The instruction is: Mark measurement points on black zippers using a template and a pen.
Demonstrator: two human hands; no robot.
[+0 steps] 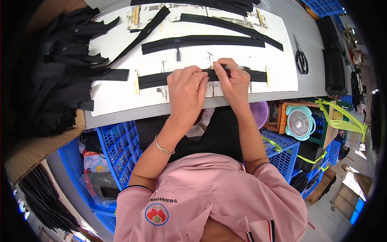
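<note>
A black zipper strip [153, 80] lies across the near part of a white marked board [117, 99], its ends beside two yellowish tabs. My left hand [186, 89] is closed, with its fingertips pinching the strip near the middle. Just right of it, my right hand [234, 82] grips a clear-barrelled pen [238, 67] while its thumb and fingertips rest at the strip. The pen's tip is hidden by the fingers. Farther back on the board lies another black zipper [201, 40], its pull [178, 55] hanging toward me. A slanting black strip [234, 29] sits behind it.
Many black strips [60, 52] are heaped at the left, some reaching onto the board. Black-handled scissors [301, 60] lie right of the board. Below the table edge stand blue crates [121, 149], a turquoise fan [300, 123] and a purple basket [260, 113].
</note>
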